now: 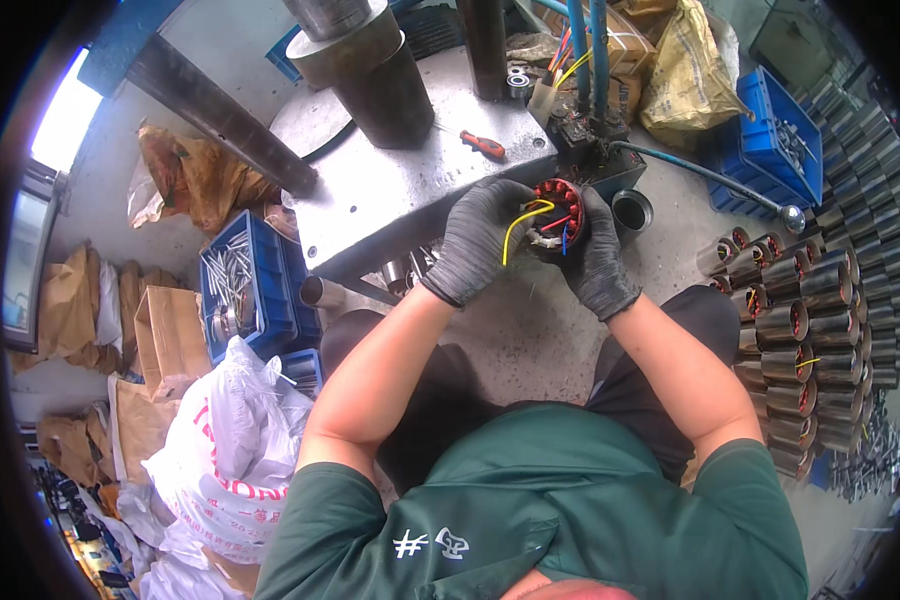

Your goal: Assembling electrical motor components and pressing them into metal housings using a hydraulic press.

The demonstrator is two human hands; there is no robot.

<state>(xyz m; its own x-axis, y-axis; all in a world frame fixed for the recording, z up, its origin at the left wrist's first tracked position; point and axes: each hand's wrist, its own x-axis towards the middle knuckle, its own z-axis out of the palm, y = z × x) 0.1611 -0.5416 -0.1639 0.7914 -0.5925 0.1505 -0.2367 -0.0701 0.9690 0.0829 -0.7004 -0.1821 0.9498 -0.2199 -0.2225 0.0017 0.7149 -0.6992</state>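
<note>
Between my two gloved hands I hold a round motor stator with red windings showing around its ring. A yellow lead loops out of it, and shorter red and blue leads lie over its opening. My left hand, in a dark grey glove, grips its left side. Around its right side curl the fingers of my right hand, gloved alike. The stator is just off the near edge of the press's metal table. A screwdriver with a red and black handle lies on that table.
Thick steel press columns and a heavy ram rise over the table. A lever with a ball end reaches out at right. Many metal cylinders stand stacked at right. Blue bins and a white sack are at left.
</note>
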